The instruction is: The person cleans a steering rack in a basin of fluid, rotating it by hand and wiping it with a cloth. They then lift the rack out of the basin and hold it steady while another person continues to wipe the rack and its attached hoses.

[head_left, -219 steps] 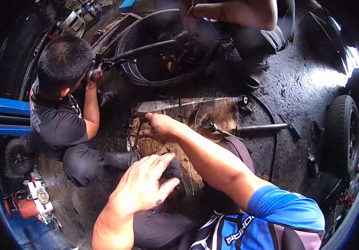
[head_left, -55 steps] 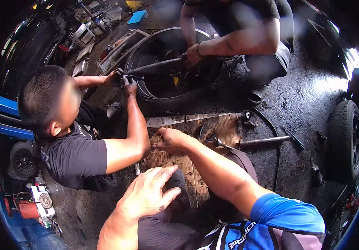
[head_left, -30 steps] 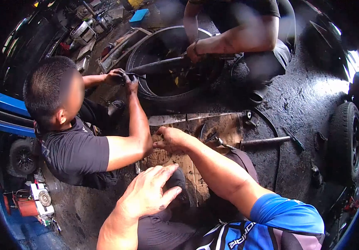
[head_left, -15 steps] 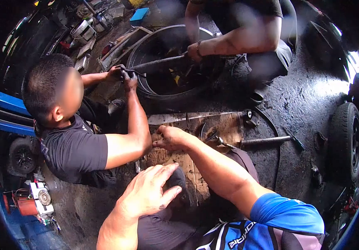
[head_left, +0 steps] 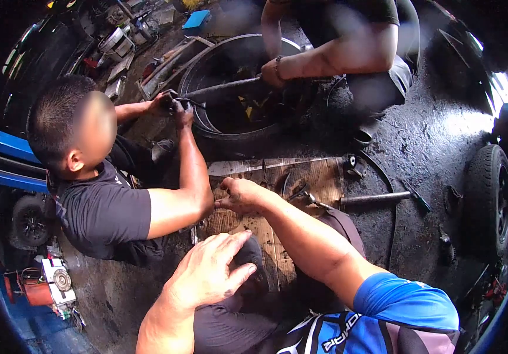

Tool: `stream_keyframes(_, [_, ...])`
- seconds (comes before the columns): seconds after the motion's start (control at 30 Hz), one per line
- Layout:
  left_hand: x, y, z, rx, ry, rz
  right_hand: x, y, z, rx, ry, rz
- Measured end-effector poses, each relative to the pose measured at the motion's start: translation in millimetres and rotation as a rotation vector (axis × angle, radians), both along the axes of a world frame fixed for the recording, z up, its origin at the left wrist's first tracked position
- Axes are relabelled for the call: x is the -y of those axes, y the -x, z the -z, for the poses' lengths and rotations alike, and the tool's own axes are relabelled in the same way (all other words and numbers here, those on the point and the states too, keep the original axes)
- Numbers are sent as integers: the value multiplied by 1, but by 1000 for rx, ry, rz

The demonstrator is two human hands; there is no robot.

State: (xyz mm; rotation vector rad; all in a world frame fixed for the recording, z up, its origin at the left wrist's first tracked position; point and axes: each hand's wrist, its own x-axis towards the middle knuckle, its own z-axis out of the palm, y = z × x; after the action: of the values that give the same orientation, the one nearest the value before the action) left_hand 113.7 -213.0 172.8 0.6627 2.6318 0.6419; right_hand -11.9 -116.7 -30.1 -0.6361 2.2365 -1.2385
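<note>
My left hand (head_left: 209, 268) is open above my knee, its thumb apart from its outstretched fingers, holding nothing. Over the flattened cardboard (head_left: 277, 248), my right hand (head_left: 241, 196) reaches out near a co-worker's elbow, fingers apart and no object visible in it. Close to my right forearm lie a metal tool (head_left: 310, 199) and a long metal bar (head_left: 375, 199). Beyond my hands, two co-workers grip a dark shaft (head_left: 224, 87) between them across a large round metal rim (head_left: 206, 127). The shaft's ends are partly hidden by their hands.
One co-worker (head_left: 106, 203) crouches at left; another (head_left: 348, 53) is across the rim. A wheel (head_left: 492, 200) stands at right. A hose (head_left: 390, 183) curves over the dark, oily floor. Wooden pieces (head_left: 168, 68) and a bucket (head_left: 116, 44) are at back left.
The dark shaft and the far co-worker's hands have shifted slightly left. The left co-worker's head and shoulders have moved slightly left. My hands stay almost in place.
</note>
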Motion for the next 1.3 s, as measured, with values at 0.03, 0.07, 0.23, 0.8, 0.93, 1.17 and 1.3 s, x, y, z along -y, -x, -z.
stream_keyframes(0.03, [0,0,0,3,-6,-3,0,0,-1,12,10,1])
stream_keyframes(0.07, [1,0,1,3,-7,-2,-1,-1,-1,24,20,2])
stream_keyframes(0.23, [2,0,2,-18,-13,4,2,0,-2,10,1,11])
stream_keyframes(0.8, [2,-1,3,-36,-39,12,2,-2,4,-28,22,7])
stream_keyframes(0.93, [1,-1,0,8,-32,-7,1,-2,-6,68,-22,11])
stream_keyframes(1.17, [3,-3,3,-43,-48,19,1,-2,-3,19,-17,-7])
stream_keyframes(1.3, [2,-3,0,-50,-32,13,0,-4,-7,24,-10,8])
